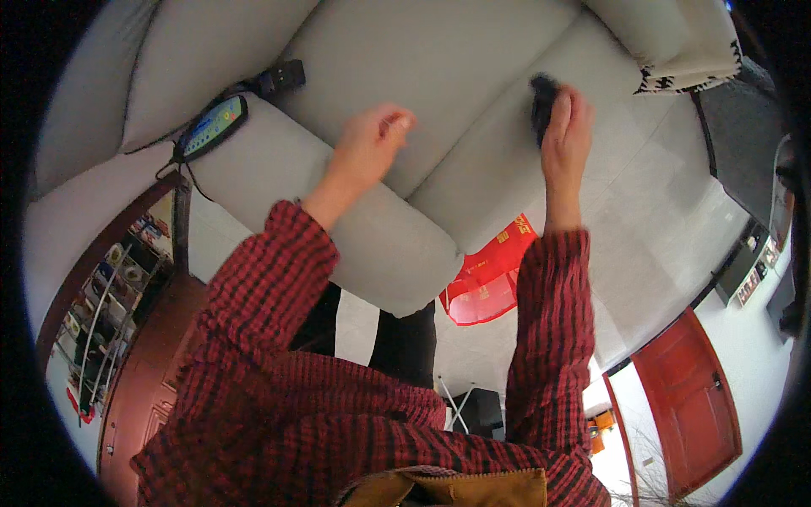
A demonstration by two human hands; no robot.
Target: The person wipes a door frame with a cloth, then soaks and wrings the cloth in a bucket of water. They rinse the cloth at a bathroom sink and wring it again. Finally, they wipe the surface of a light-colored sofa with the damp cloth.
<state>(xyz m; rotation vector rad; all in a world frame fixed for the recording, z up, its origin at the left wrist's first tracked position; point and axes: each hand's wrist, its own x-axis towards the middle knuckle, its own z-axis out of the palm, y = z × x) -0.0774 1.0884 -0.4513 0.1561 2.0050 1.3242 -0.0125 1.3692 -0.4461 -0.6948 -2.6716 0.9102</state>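
My right hand (569, 127) grips a small black object (543, 108) by its side. Blur hides what kind of thing it is. It is above the front of a grey sofa seat (481, 152). My left hand (377, 142) hovers over the sofa near the inner side of the padded armrest (380, 234). Its fingers are curled and blurred, so I cannot tell whether something small is inside them. Beyond it, a black boxy device (285, 77) rests by the backrest. A black-rimmed panel (212, 128) with a green-blue face and cables lies on the armrest's rear end.
A red bag (491, 269) with yellow printing is on the tiled floor by the sofa's front corner. A patterned cream cushion (690, 70) is at the far right. Brown wooden furniture (149, 355) stands to the left, and a red-brown door (687, 399) at lower right.
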